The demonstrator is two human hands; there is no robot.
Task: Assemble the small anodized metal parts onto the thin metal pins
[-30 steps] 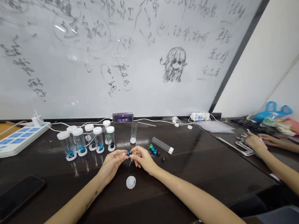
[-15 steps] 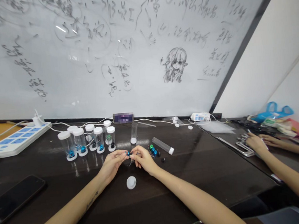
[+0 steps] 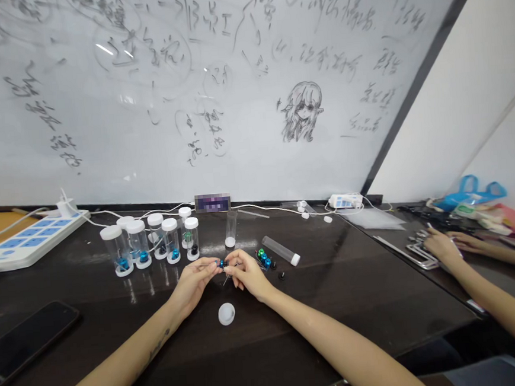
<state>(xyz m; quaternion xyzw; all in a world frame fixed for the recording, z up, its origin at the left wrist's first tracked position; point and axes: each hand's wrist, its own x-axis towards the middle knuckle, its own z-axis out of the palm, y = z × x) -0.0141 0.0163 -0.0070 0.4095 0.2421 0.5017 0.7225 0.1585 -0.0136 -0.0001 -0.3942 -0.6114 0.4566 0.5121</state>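
My left hand and my right hand meet above the dark table. Both pinch a small blue-and-black part, mostly covered by fingertips. A thin metal pin sticks out below my right fingers. On the table in front of my hands lies a round white cap. Just right of my right hand sit several small green and blue metallic parts with thin wires, and a black piece. A clear tube with a white end lies behind them. Another clear tube stands upright beyond my hands.
Several white-capped clear tubes holding small parts stand at left. Farther left are a power strip and a phone. White caps lie near the whiteboard. At right, another person's hands are by metal rods.
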